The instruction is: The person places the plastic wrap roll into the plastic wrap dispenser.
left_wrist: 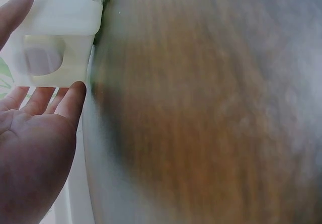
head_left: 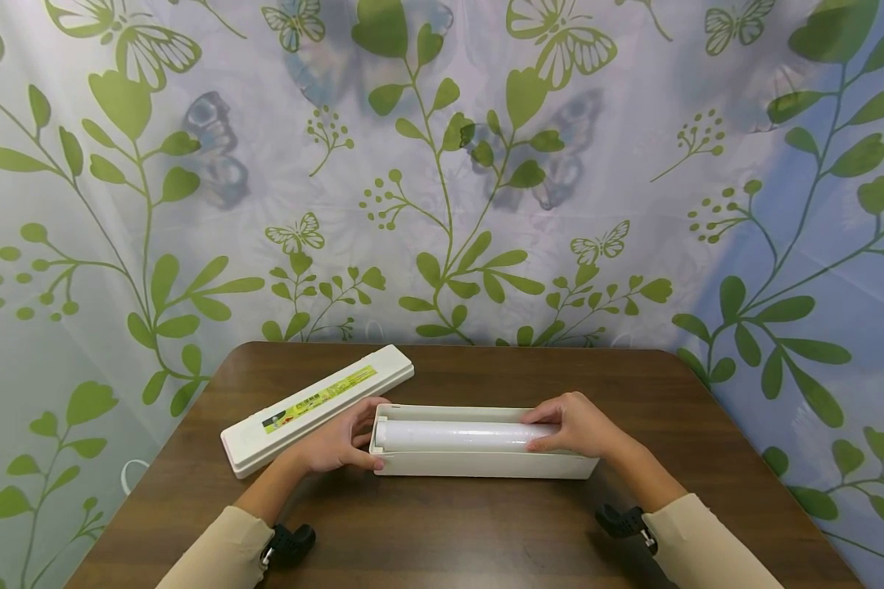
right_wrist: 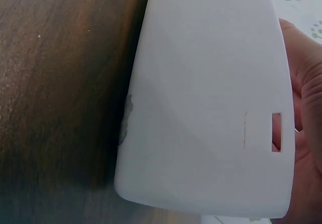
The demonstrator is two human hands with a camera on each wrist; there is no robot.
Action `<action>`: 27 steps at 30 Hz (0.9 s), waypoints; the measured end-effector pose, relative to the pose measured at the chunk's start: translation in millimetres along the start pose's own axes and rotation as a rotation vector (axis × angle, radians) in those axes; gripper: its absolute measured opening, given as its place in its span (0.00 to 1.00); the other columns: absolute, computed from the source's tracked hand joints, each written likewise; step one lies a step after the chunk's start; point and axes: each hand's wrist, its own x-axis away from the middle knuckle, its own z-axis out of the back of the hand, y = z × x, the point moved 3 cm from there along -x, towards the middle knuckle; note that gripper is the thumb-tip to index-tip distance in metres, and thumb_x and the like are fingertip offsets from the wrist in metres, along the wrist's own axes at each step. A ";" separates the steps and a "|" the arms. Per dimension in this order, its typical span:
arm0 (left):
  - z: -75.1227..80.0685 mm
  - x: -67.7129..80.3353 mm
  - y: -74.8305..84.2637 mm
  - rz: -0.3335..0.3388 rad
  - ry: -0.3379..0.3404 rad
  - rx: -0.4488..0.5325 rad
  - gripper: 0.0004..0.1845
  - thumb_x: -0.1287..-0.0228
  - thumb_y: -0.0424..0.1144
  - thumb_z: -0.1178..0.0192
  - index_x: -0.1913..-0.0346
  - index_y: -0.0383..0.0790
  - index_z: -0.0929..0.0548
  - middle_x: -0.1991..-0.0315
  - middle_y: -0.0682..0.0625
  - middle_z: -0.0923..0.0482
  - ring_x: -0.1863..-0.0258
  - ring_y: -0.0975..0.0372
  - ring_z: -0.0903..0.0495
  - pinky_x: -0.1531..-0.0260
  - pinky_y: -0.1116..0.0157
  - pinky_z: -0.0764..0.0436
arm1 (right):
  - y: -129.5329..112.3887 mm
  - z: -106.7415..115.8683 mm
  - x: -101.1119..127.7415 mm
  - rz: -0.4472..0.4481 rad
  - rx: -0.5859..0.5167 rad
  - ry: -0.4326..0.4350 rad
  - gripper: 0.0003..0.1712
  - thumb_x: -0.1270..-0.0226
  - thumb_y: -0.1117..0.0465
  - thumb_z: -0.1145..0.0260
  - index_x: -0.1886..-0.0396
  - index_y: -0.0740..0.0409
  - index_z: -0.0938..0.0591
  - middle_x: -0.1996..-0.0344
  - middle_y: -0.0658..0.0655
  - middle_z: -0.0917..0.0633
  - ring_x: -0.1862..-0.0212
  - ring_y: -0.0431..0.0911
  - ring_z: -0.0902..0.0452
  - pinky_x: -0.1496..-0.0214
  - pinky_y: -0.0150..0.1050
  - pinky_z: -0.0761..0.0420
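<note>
While the left hand (head_left: 339, 440) grips the open white box (head_left: 486, 465) at nine o'clock, apparently to steady it, the right hand (head_left: 578, 427) holds the film roll (head_left: 449, 434) inside at three o'clock, the lid (head_left: 317, 408) lying at ten.

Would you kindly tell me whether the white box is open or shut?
Open: the white roll shows inside the box, and the labelled lid lies apart.
</note>
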 end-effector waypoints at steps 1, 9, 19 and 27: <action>-0.1 0.2 0.5 -0.001 0.002 0.002 0.47 0.44 0.29 0.25 0.26 0.34 0.43 0.29 0.35 0.36 0.29 0.47 0.35 0.32 0.64 0.26 | 0.3 -0.2 0.5 0.000 0.000 0.002 0.25 0.46 0.44 0.19 0.51 0.51 0.09 0.54 0.51 0.08 0.55 0.38 0.12 0.54 0.33 0.13; -0.5 1.4 2.2 0.006 0.008 0.003 0.48 0.44 0.29 0.25 0.26 0.34 0.44 0.29 0.35 0.36 0.28 0.46 0.35 0.31 0.65 0.27 | 3.4 5.1 7.6 -0.024 -0.012 0.044 0.26 0.47 0.44 0.19 0.51 0.51 0.09 0.54 0.49 0.08 0.52 0.39 0.12 0.50 0.32 0.14; -0.4 -0.4 0.1 -0.002 0.005 -0.018 0.47 0.43 0.30 0.25 0.25 0.34 0.44 0.29 0.35 0.36 0.30 0.52 0.33 0.31 0.65 0.27 | 0.5 17.7 20.9 -0.013 -0.012 0.075 0.25 0.43 0.45 0.21 0.49 0.53 0.10 0.52 0.51 0.09 0.50 0.44 0.12 0.48 0.34 0.14; -1.2 -0.4 -0.3 0.007 0.001 -0.021 0.48 0.43 0.30 0.25 0.25 0.36 0.44 0.29 0.38 0.36 0.31 0.57 0.31 0.33 0.68 0.27 | 6.5 24.0 33.8 -0.017 -0.101 0.121 0.23 0.40 0.51 0.22 0.48 0.57 0.11 0.51 0.56 0.09 0.50 0.50 0.11 0.49 0.34 0.14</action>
